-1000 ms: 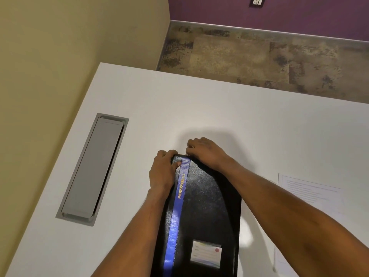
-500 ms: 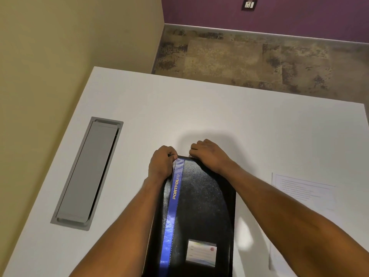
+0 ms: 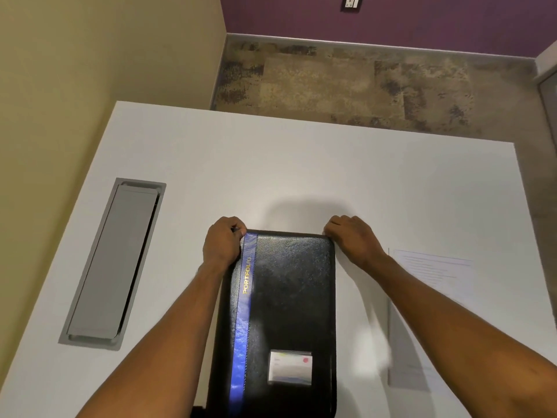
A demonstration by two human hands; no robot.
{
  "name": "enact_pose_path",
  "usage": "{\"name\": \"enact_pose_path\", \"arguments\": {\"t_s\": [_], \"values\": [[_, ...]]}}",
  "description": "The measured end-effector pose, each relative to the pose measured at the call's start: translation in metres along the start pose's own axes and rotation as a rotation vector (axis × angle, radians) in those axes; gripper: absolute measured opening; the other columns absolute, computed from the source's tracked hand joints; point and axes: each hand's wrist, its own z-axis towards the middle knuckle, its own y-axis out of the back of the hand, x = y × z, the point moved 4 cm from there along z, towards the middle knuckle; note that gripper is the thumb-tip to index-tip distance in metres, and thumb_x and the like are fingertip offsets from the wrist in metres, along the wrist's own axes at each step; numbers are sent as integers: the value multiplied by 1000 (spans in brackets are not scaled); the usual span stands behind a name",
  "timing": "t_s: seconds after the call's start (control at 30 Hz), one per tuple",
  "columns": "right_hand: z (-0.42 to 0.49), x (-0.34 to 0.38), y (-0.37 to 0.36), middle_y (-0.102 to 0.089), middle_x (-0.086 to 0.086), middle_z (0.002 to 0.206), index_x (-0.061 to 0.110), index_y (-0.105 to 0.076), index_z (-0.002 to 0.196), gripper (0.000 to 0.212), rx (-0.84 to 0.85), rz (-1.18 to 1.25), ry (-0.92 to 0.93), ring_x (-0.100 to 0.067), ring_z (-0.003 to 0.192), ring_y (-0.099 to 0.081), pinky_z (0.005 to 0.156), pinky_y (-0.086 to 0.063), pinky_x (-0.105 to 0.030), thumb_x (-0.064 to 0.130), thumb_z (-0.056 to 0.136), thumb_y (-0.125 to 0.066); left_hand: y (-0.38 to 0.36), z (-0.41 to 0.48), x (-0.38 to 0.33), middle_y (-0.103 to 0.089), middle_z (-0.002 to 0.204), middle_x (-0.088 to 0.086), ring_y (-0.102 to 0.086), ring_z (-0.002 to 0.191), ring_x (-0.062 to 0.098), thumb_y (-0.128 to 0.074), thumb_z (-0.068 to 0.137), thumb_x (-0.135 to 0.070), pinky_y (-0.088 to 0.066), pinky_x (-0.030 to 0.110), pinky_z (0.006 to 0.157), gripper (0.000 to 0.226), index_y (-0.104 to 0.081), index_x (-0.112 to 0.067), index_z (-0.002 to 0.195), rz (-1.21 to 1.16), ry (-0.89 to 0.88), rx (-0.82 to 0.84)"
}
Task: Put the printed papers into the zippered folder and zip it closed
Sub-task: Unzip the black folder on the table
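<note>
A black zippered folder (image 3: 289,297) with a blue stripe, gold "PORTFOLIO" lettering and a small label window lies closed on the white table (image 3: 301,176), right in front of me. My left hand (image 3: 222,242) grips its far left corner, fingers curled over the edge. At the far right corner my right hand (image 3: 352,238) is closed, pinching at the edge where the zip runs; the zip pull itself is hidden. The printed papers (image 3: 431,297) lie flat on the table to the right of the folder, partly behind my right forearm.
A grey rectangular cable hatch (image 3: 111,263) is set into the table at the left. A beige wall runs along the left side. Beyond the table's far edge there is patterned carpet (image 3: 361,86) and a purple wall with a socket (image 3: 351,3).
My right hand has slid along the folder's far edge from near the left corner to the right corner. The left hand stays on the left corner.
</note>
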Motion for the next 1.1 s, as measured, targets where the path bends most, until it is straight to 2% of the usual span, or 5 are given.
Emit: {"name": "enact_pose_path", "arguments": {"t_s": [0.43,0.53,0.7,0.93,1.1], "values": [[-120,29,-38,-69,-3,88,16,-70,90,9,-129,170,-359,-23,75,-62,70,-55,-43,8,94,-67,-4,-17,-7,-69,85,-3,-69,92,28,-64,91,-4,-52,34,80,25,-68,-25,78,29,55,-83],[-145,43,-43,-69,-3,83,15,-69,86,11,-172,228,-410,-23,69,-63,64,-58,-44,5,88,-74,-5,-31,-10,-72,117,9,-66,114,33,-68,94,-9,-46,30,92,20,-73,-16,112,3,-1,-103],[-166,51,-44,-71,-5,93,12,-72,96,7,-160,277,-477,-26,78,-66,70,-58,-45,10,96,-66,-5,-89,0,-24,168,24,-28,153,45,-84,86,-41,-30,52,123,93,-34,-24,162,224,-73,113],[-163,60,-32,-70,-6,93,14,-73,104,16,-147,308,-535,-23,81,-66,73,-58,-40,11,100,-58,-3,-222,74,-6,173,13,-15,156,37,-99,56,-45,-31,51,122,154,8,-29,166,293,-59,434],[-162,66,-29,-68,-5,92,14,-75,96,23,-141,264,-542,-25,83,-64,73,-57,-42,1,95,-56,-16,-270,94,19,173,6,-10,157,33,-99,51,-47,-52,47,104,166,23,-29,162,480,-135,424]]}}
